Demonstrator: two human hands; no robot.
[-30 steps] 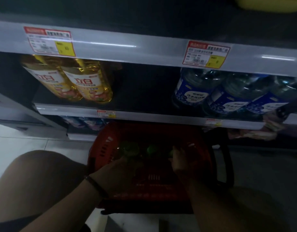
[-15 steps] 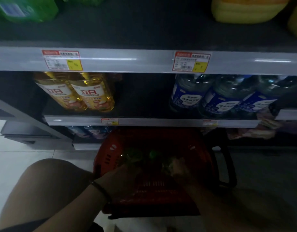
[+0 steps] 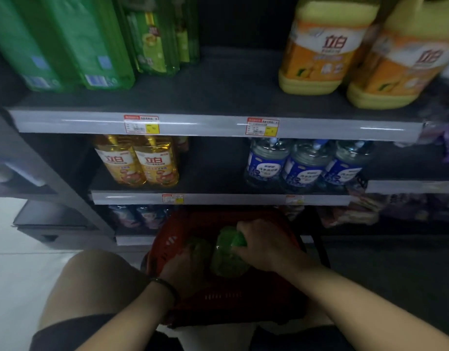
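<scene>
Low at six o'clock of the view, a red basket (image 3: 167,247) sits on the floor against the foot of a dark store shelf, and both hands are inside it, apart from each other. The right hand (image 3: 266,247) comes in from four o'clock and curls its fingers round the top of a green bottle (image 3: 226,254), which stands tilted near the basket's middle. The left hand (image 3: 180,267), with a dark bracelet (image 3: 167,287) on its wrist, reaches in from seven o'clock beside a second green bottle (image 3: 196,245). That bottle is dim and blurred, so I cannot tell whether the fingers grip it.

A bare knee (image 3: 91,279) rises at eight o'clock, just beside the basket's left wall. The basket's black handle (image 3: 319,239) hangs at its three o'clock side.

Straight above the basket, at twelve o'clock from it, the lip of the lower shelf (image 3: 218,198) juts out over the far rim. On that shelf stand two golden bottles (image 3: 137,160) at eleven o'clock and three clear blue-labelled bottles (image 3: 291,165) at one o'clock, with a bare gap between them. The shelf above carries green packs (image 3: 66,46) and slim green bottles (image 3: 157,39) toward ten o'clock, and two yellow jugs (image 3: 324,51) toward two o'clock. Red-and-yellow price tags (image 3: 141,124) sit on its edge strip.
</scene>
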